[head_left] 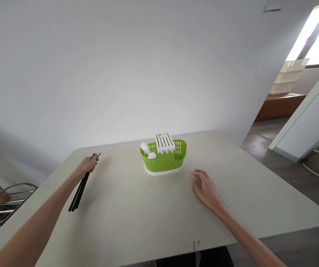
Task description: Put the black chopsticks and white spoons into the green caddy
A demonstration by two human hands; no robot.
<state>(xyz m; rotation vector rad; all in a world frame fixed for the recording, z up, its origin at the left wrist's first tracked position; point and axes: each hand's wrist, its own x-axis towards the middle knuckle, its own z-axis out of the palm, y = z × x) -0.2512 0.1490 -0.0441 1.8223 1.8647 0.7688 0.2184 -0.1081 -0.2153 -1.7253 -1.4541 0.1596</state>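
My left hand (88, 164) is closed around several black chopsticks (79, 193) at the left of the table. Their longer ends slant down toward me, and thin tips poke out above my fingers. A green cutlery basket (160, 163) with a white base and a white slotted rack (165, 142) stands near the wall. Two white spoons (145, 148) sit in its left part, bowls upward. To the right of the basket, my right hand (206, 187) rests at the tabletop with fingers apart and nothing in them, not touching the basket.
The pale table (137, 215) meets a plain wall (148, 74) at the back. A metal rack (6, 204) stands beyond the left edge. Dark marks show near the front edge, with a black seat (212, 257) below. Floor and a window (312, 33) lie to the right.
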